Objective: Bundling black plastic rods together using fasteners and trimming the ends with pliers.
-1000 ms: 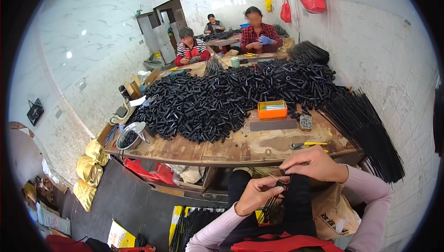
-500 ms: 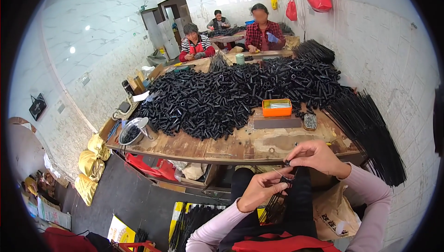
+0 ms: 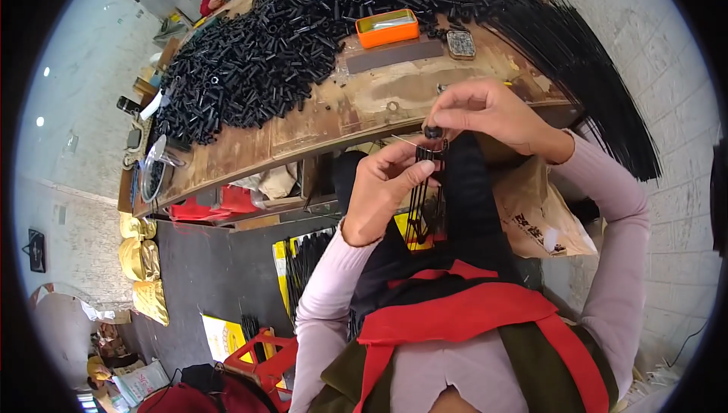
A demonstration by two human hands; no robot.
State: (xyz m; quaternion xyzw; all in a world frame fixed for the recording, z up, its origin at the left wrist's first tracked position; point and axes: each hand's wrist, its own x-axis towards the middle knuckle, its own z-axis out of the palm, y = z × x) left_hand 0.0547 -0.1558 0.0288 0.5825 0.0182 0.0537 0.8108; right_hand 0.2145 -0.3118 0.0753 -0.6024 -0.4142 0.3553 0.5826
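Thin black rods [image 3: 414, 219] hang in a small bunch from my left hand [image 3: 379, 197], whose thumb and fingers are closed on their upper ends. A fine pale wire [image 3: 404, 140] sticks out past these fingers toward the table. My right hand [image 3: 485, 115] pinches a small dark ringed piece [image 3: 433, 132] just above the rods' upper ends. Whether the piece touches the rods is hard to make out. Both hands are over my lap, in front of the table edge [image 3: 334, 136].
A heap of short black tubes [image 3: 258, 72] covers much of the table. Near me lie an orange box [image 3: 388, 39], a grey bar [image 3: 394, 57] and a tin of small parts [image 3: 460, 45]. Long black rods [image 3: 591, 64] overhang at right. A paper bag [image 3: 523, 201] stands beside my leg.
My view has tilted down and turned, so the table appears higher and more of my apron shows. Both hands keep their grips and remain close together.
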